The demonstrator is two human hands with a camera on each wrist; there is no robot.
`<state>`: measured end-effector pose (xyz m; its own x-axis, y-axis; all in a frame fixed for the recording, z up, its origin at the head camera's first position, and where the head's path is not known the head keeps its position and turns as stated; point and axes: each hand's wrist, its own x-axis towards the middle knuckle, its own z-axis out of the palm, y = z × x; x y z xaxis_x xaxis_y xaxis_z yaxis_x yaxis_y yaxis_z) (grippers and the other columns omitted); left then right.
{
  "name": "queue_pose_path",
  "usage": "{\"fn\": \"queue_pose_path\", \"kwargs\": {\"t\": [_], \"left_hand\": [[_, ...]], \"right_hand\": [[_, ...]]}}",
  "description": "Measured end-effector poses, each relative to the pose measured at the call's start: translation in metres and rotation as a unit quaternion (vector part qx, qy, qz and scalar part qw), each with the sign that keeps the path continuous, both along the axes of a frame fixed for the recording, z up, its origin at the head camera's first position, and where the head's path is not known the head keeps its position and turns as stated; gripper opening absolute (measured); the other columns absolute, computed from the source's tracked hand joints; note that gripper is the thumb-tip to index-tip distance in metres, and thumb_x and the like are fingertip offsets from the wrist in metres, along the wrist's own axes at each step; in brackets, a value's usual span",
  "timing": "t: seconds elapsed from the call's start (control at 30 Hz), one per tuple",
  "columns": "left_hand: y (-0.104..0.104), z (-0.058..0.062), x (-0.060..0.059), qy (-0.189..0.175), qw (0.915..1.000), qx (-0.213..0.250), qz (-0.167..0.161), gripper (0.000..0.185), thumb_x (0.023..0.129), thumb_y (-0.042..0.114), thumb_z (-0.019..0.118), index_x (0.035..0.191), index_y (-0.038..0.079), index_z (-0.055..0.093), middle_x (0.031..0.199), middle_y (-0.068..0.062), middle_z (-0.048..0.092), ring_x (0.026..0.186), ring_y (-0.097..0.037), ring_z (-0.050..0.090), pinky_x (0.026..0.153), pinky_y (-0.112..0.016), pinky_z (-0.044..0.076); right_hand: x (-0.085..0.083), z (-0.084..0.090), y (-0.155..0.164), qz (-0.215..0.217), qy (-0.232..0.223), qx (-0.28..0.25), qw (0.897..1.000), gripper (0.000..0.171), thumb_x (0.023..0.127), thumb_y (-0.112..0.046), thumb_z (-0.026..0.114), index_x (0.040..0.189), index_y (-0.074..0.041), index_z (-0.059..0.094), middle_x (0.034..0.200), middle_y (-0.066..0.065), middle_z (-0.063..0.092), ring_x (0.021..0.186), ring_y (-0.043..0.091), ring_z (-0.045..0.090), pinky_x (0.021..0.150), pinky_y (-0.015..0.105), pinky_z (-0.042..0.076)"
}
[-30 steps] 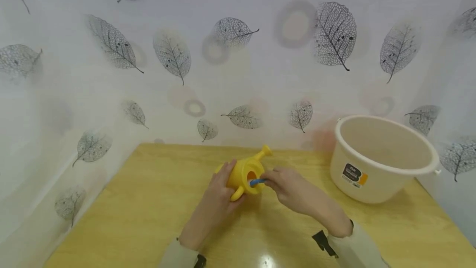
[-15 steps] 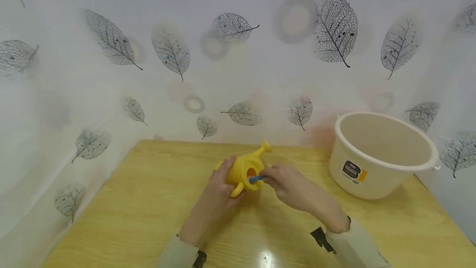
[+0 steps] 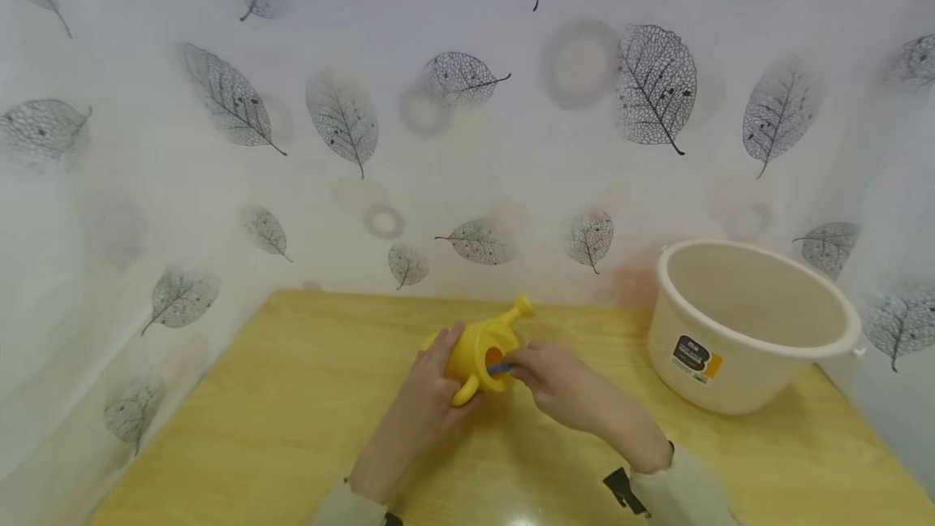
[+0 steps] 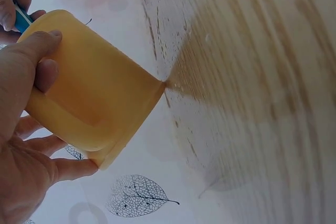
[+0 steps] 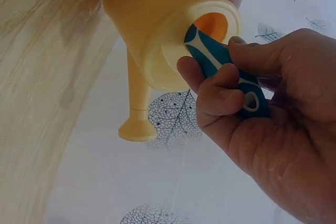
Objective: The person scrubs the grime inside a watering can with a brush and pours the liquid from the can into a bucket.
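A small yellow watering can [image 3: 482, 347] [image 4: 92, 95] [image 5: 157, 30] is tipped on its side above the wooden table [image 3: 292, 420], its spout [image 3: 514, 312] [image 5: 135, 103] pointing to the back right. My left hand [image 3: 431, 384] [image 4: 26, 129] grips the can's body, fingers curled round it. My right hand [image 3: 548, 376] [image 5: 252, 124] pinches a blue-and-white handled tool [image 3: 500, 367] [image 5: 220, 69] [image 4: 21, 19]. The tool's front end reaches into the can's round opening [image 5: 212, 27] and is hidden inside.
A large cream plastic basin [image 3: 752, 323] with a label stands at the right back of the table. Leaf-patterned sheeting [image 3: 467, 104] closes off the back and both sides. Bare tabletop lies to the left and in front of the hands.
The blue tool has gone a little deeper into the can's opening. Both hands and the can stay roughly where they were; the head view has shifted slightly.
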<state>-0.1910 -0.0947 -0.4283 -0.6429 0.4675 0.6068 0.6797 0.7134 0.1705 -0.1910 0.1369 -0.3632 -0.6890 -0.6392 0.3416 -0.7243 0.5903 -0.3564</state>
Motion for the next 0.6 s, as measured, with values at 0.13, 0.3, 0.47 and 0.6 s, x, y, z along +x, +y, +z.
{"fn": "queue_pose_path", "kwargs": {"t": [0.13, 0.3, 0.47, 0.6], "left_hand": [[0.0002, -0.0013, 0.0025, -0.012, 0.9999, 0.002, 0.0, 0.039, 0.082, 0.026, 0.087, 0.056, 0.005, 0.067, 0.152, -0.028, 0.048, 0.136, -0.054, 0.05, 0.096, -0.072, 0.05], [0.0005, -0.0006, 0.0028, -0.019, 0.9998, 0.007, 0.009, 0.039, 0.082, 0.025, 0.087, 0.056, 0.003, 0.067, 0.154, -0.027, 0.047, 0.138, -0.052, 0.049, 0.1, -0.072, 0.049], [0.0003, 0.0002, 0.0032, -0.03, 0.9994, 0.01, 0.012, 0.038, 0.083, 0.024, 0.086, 0.057, 0.003, 0.067, 0.155, -0.026, 0.046, 0.139, -0.051, 0.048, 0.101, -0.072, 0.048], [-0.0008, 0.0, 0.0039, -0.035, 0.9992, 0.011, 0.014, 0.037, 0.083, 0.024, 0.086, 0.058, 0.003, 0.068, 0.155, -0.026, 0.046, 0.139, -0.051, 0.049, 0.101, -0.071, 0.049]], "right_hand": [[0.0014, -0.003, -0.0026, 0.0, -0.006, -0.002, 1.0, 0.017, 0.099, -0.003, 0.062, 0.11, -0.002, 0.074, 0.096, 0.007, 0.075, 0.085, 0.014, 0.069, 0.074, 0.024, 0.06], [0.0024, -0.0022, -0.0039, -0.005, -0.003, 0.004, 1.0, 0.017, 0.099, -0.003, 0.061, 0.11, -0.003, 0.074, 0.097, 0.006, 0.075, 0.085, 0.013, 0.069, 0.073, 0.023, 0.06], [0.0039, 0.0003, -0.0032, -0.01, -0.001, 0.008, 1.0, 0.017, 0.1, -0.003, 0.06, 0.11, -0.003, 0.074, 0.095, 0.005, 0.074, 0.083, 0.013, 0.068, 0.073, 0.025, 0.059], [0.0062, 0.0036, -0.0018, -0.016, 0.006, 0.005, 1.0, 0.015, 0.099, -0.003, 0.06, 0.108, -0.005, 0.073, 0.087, 0.001, 0.07, 0.075, 0.006, 0.06, 0.066, 0.022, 0.055]]}}
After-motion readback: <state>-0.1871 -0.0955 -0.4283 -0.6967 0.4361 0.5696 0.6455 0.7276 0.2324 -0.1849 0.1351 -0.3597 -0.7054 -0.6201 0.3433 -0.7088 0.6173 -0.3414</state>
